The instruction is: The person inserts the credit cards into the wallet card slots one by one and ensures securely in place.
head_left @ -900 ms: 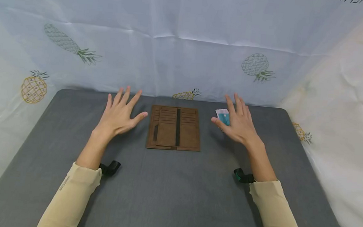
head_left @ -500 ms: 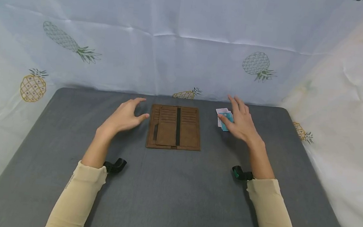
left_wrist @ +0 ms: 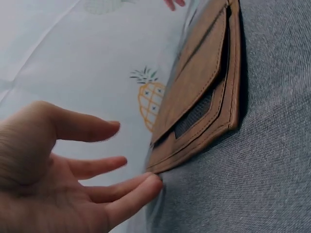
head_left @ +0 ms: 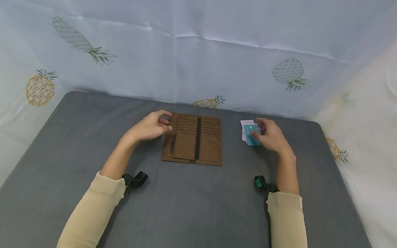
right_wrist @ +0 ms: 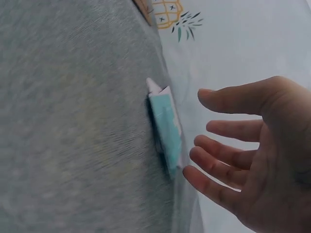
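Note:
A brown bifold wallet lies unfolded on the grey table, its card slots facing up. Beside its left edge is my left hand, fingers loosely bent and holding nothing. One fingertip reaches the wallet's corner in the left wrist view; whether it touches, I cannot tell. To the right of the wallet lies a small pile of cards, a blue chip card on top of a pale pinkish one. My right hand hovers at the pile's right side, thumb and fingers apart in the right wrist view.
A white cloth with pineapple prints hangs behind the table's far edge and along the sides. Black wrist cameras sit on the left wrist and the right wrist. The grey tabletop stretches toward me.
Both hands were spread flat with fingers stretched. The left has moved right to the wallet's edge, and the right has drawn back beside the cards, uncovering more of them. Fingers on both are now bent.

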`<action>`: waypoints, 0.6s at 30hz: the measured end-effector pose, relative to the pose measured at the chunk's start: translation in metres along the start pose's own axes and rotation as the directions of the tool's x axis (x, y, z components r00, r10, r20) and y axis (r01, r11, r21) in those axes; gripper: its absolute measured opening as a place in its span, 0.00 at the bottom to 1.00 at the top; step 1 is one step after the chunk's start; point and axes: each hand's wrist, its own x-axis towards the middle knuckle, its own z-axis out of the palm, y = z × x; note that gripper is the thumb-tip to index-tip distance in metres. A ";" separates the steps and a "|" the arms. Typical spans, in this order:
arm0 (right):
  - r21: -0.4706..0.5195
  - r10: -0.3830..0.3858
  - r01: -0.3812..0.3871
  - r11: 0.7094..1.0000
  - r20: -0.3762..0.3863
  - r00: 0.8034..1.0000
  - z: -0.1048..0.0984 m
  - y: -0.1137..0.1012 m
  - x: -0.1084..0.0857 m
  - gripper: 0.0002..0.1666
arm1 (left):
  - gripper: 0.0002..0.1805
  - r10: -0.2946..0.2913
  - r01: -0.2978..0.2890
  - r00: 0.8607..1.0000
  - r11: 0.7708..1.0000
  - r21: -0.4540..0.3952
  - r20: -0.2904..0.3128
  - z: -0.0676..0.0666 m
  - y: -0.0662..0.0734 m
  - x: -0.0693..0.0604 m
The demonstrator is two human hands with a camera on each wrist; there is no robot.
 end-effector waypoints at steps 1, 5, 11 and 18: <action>0.000 0.002 -0.002 1.000 0.000 1.000 0.001 0.002 0.000 0.38 | 0.35 -0.009 0.009 1.000 1.000 -0.025 0.000 0.000 0.000 0.001; 0.012 0.008 -0.008 1.000 0.000 1.000 0.006 0.006 0.002 0.38 | 0.36 -0.065 0.064 0.998 0.992 -0.106 -0.007 -0.001 -0.001 0.001; -0.018 0.040 -0.040 0.999 -0.001 0.999 0.013 0.009 0.005 0.39 | 0.38 -0.088 0.082 0.996 0.975 -0.205 -0.019 0.000 -0.002 -0.001; -0.013 0.129 -0.129 0.992 -0.022 0.991 0.011 0.011 0.007 0.39 | 0.38 -0.062 0.044 0.997 0.955 -0.294 -0.051 0.004 0.000 0.001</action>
